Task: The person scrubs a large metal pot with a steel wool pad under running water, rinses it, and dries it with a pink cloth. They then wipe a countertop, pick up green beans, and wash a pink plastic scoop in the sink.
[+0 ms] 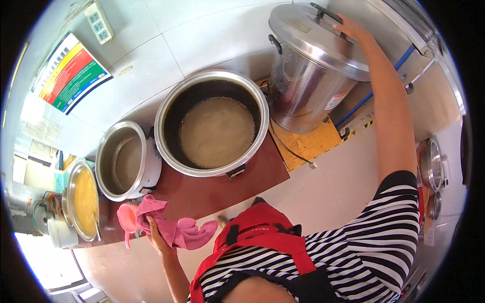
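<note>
My left hand [153,231] holds a pink cloth [166,227] beside a pink plastic ladle or scoop [128,217]; whether it also grips that is unclear. At the upper right my right hand [350,28] is on the black handle [327,13] of a metal lid [322,38]. The lid lies on a tall stainless steel barrel [305,83]. Between my hands, a large round pot [257,151] of brownish liquid rests open on a dark red table [212,193]. A smaller pot [153,166] with liquid sits left of it.
A metal basin [85,200] of yellow liquid with a utensil in it stands at the far left, near a white tub [62,233]. The barrel rests on a yellow stand [322,142]. A power cord [284,146] with a plug hangs over it. Metal pans [432,164] are at the far right.
</note>
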Tool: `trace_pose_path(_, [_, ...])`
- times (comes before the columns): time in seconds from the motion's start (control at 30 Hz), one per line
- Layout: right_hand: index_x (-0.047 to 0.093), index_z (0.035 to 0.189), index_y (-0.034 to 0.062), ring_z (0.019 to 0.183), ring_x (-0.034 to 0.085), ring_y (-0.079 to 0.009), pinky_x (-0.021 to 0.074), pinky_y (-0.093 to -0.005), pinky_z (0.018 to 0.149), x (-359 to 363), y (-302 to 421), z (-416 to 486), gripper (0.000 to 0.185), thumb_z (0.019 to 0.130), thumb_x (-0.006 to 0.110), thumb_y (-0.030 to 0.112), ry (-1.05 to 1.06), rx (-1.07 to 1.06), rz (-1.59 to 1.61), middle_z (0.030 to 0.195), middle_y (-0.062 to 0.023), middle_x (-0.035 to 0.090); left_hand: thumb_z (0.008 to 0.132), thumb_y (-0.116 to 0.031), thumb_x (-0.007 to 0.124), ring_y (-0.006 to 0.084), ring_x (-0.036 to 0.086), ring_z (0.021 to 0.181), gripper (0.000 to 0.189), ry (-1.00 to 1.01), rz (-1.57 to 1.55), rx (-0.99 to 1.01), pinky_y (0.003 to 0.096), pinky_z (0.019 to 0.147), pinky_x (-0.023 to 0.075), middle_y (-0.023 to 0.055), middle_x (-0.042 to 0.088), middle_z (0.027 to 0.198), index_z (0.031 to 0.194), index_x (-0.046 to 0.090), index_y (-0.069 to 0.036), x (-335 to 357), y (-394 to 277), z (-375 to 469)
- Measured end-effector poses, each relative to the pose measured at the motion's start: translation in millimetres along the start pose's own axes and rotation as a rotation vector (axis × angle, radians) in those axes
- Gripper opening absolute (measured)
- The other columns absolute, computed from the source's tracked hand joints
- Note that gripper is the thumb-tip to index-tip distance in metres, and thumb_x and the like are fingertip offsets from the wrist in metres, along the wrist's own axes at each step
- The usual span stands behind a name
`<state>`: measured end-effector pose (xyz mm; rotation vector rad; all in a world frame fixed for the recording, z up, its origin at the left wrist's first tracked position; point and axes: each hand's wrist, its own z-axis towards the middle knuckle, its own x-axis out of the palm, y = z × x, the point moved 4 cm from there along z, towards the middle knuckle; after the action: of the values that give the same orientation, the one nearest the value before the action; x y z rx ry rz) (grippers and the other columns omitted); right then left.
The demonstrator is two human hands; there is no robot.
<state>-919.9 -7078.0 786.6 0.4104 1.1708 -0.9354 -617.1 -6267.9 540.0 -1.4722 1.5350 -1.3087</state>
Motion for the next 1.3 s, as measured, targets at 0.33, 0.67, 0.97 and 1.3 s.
trace_pose_path(0.33, [0.063,0.108,0.0049,0.086,0.063,-0.037,0.0505,-0.0439,0.078,-85,75,-40,0.029,0.08,0.058,0.01,-0.337,0.009,0.131,0.094,-0.021,0.066,0.091,-0.041,0.063,0.0224,0.061,0.097,0.055,-0.043,0.033,0.096,0.035,0.076,0.0549,0.0107,0.057,0.119,0.129,0.049,-0.003,-6,9,-10])
trace_pose_path(0.67, [0.053,0.135,0.0156,0.099,0.061,-0.0336,0.0454,-0.0448,0.09,-213,299,-145,0.052,0.083,0.057,0.013,-0.263,-0.312,0.566,0.112,-0.0228,0.063,0.086,-0.051,0.066,0.0184,0.06,0.087,0.062,-0.189,-0.017,0.183,0.0314,0.071,0.0534,0.0092,0.058,0.112,0.123,0.053,-0.003,-27,-14,-8])
trace_pose_path(0.97, [0.051,0.136,0.0303,0.093,0.059,-0.0351,0.0471,-0.0468,0.08,-48,488,-181,0.049,0.088,0.061,0.021,0.083,-0.562,0.624,0.096,-0.0169,0.06,0.085,-0.055,0.065,0.0162,0.058,0.072,0.059,-0.506,-0.012,0.212,0.0301,0.059,0.0499,0.0064,0.057,0.094,0.111,0.056,-0.003,-130,-26,-70])
trace_pose_path(1.3, [0.049,0.136,0.03,0.104,0.057,-0.0325,0.0486,-0.0475,0.083,83,482,-180,0.051,0.087,0.062,0.022,0.032,-0.271,0.457,0.102,-0.0133,0.06,0.086,-0.056,0.064,0.013,0.054,0.06,0.053,-0.869,-0.05,0.158,0.0287,0.051,0.0459,0.002,0.053,0.074,0.096,0.058,-0.004,-255,9,-154])
